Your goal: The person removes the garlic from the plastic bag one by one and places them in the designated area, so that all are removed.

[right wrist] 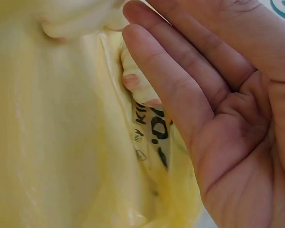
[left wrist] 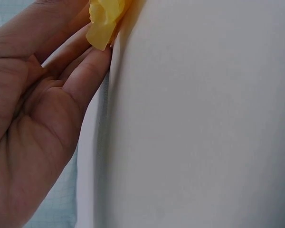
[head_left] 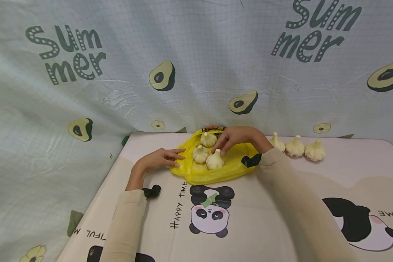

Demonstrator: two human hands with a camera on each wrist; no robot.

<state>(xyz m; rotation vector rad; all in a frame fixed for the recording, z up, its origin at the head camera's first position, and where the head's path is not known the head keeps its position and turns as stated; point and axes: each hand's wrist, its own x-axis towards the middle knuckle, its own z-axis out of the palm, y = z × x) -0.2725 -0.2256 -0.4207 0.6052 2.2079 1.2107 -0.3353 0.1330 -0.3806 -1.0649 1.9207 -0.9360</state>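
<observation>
A yellow plastic bag (head_left: pixel 229 176) lies spread with several garlic bulbs on it. My left hand (head_left: pixel 158 159) is at the bag's left edge, and in the left wrist view a flap of yellow plastic (left wrist: pixel 103 28) sits between its thumb and fingers. On the other side, my right hand (head_left: pixel 237 138) reaches down over the bag, fingertips on either side of the stem of the front garlic bulb (head_left: pixel 215 161). Two more bulbs rest behind it, one to the left (head_left: pixel 200 154) and one farther back (head_left: pixel 208 139). In the right wrist view the thumb tip is hidden.
Three garlic bulbs (head_left: pixel 294 147) stand in a row right of the bag, the nearest partly behind the right wrist. A panda-printed cloth (head_left: pixel 170 240) covers the table. Behind hangs an avocado-printed curtain (head_left: pixel 196 65).
</observation>
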